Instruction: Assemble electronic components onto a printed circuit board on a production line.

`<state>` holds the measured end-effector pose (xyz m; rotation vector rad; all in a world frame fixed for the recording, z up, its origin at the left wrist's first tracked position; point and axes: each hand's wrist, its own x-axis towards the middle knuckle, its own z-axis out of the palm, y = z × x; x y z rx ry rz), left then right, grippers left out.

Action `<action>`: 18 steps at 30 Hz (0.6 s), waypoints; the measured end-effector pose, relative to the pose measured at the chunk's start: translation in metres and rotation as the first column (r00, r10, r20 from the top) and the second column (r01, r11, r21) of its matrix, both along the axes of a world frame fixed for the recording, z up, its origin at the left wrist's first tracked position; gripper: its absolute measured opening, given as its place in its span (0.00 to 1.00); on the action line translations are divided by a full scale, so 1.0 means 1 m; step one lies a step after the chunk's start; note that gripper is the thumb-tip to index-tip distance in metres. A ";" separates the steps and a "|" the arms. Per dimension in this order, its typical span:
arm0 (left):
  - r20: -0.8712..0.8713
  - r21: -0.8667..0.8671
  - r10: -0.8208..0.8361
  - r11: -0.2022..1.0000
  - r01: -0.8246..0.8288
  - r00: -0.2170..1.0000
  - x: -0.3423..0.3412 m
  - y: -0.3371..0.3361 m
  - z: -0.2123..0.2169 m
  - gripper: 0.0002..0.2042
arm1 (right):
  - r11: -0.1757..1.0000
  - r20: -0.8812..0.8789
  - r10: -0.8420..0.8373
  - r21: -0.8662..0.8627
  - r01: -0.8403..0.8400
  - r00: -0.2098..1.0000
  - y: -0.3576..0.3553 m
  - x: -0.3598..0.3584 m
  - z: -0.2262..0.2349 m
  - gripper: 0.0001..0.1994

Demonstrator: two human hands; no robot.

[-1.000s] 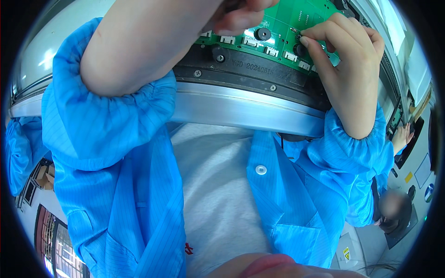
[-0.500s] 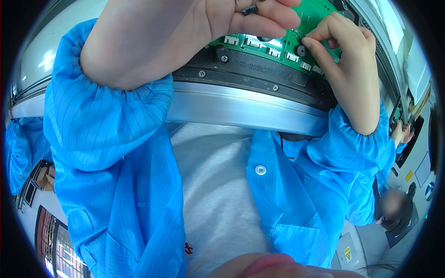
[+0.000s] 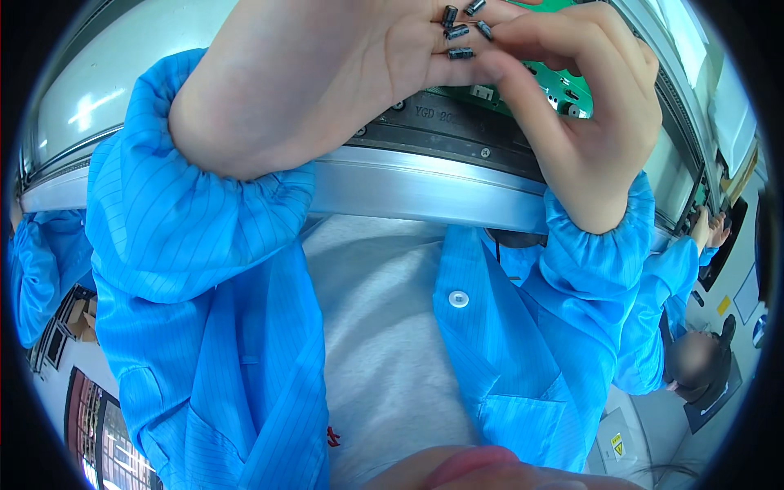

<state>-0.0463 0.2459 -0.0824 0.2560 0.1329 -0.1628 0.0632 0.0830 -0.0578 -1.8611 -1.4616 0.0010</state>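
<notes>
My left hand point(image 3: 327, 86) is palm up, its fingers extended over the green circuit board point(image 3: 563, 86). Several small black cylindrical capacitors point(image 3: 459, 33) lie loose across its fingers. My right hand point(image 3: 584, 98) reaches in from the right, thumb and index finger curved and a little apart. Its index fingertip is at one capacitor point(image 3: 484, 30), and its thumb tip rests near the left fingers. Both hands cover much of the board, where a white connector point(image 3: 482, 91) and a round black part point(image 3: 573, 109) still show.
The board sits in a dark, screwed-down fixture point(image 3: 441, 122) behind a silver metal rail point(image 3: 408, 184) that runs in front of me. At the far right a co-worker's hands point(image 3: 712, 230) are at the same line. Another blue sleeve point(image 3: 45, 269) shows at the left.
My right hand has left the board surface and moved left to the capacitors on my left fingers. My left hand has shifted slightly right and lower, bringing more capacitors into view.
</notes>
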 end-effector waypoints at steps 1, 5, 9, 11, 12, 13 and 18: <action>0.001 -0.002 -0.002 1.000 0.002 1.000 0.000 0.000 -0.002 0.26 | 1.000 0.011 -0.005 0.000 0.005 1.000 0.001 -0.001 0.000 0.05; 0.077 -0.189 -0.016 0.981 0.030 0.997 0.000 -0.001 -0.008 0.26 | 1.000 0.052 -0.020 0.008 0.019 0.998 0.003 -0.003 0.001 0.06; -0.181 0.218 -0.074 0.969 0.114 0.981 0.005 -0.003 0.025 0.22 | 0.999 0.088 -0.038 0.019 0.036 0.995 0.003 -0.004 -0.001 0.06; -0.267 0.345 -0.064 0.925 0.158 0.962 0.004 -0.003 0.028 0.21 | 0.999 0.098 -0.039 0.024 0.037 0.994 0.003 -0.004 0.000 0.06; -0.223 0.372 -0.103 0.910 0.183 0.969 0.003 -0.001 0.025 0.18 | 0.999 0.076 -0.033 0.046 0.030 0.997 0.003 -0.005 0.002 0.07; -0.180 0.399 -0.143 0.894 0.205 0.973 0.002 0.000 0.020 0.16 | 0.997 0.053 -0.027 0.067 0.024 0.998 0.002 -0.005 0.003 0.07; -0.095 0.541 -0.176 0.817 0.199 0.980 0.001 0.001 0.007 0.09 | 0.996 -0.011 0.007 0.092 -0.006 1.000 0.003 -0.005 0.003 0.07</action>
